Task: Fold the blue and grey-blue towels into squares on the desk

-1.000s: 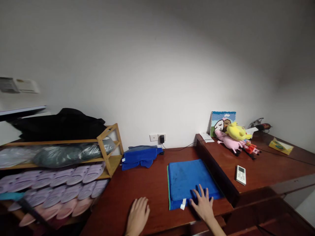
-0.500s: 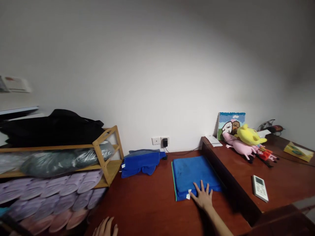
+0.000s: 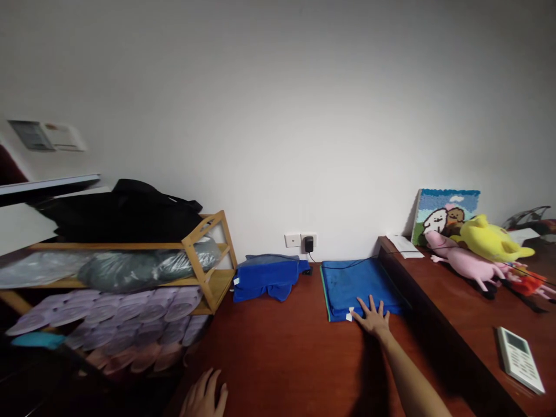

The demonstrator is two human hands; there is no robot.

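Note:
A folded blue towel [image 3: 356, 286] with a green edge and a white tag lies flat on the reddish-brown table [image 3: 278, 353]. My right hand [image 3: 372, 318] rests on the towel's near edge beside the tag, fingers spread wide. At the bottom of the view, my left hand [image 3: 204, 397] is partly cut off; its fingers are stretched out over the table near its left side, holding nothing. Against the wall, left of the towel, sits a second blue cloth [image 3: 269, 280], loosely bunched.
A black plug [image 3: 308, 243] is in the wall socket, its cable running across the towel's far side. A raised ledge at right bears plush toys [image 3: 490, 238], a dog picture [image 3: 447, 214] and a white remote [image 3: 520, 358]. Left stands a wooden rack [image 3: 208, 289] with slippers [image 3: 143, 307].
The towel has slid toward the wall under my right hand, and the cable now crosses its far part. The view has turned, shifting the surroundings to the right.

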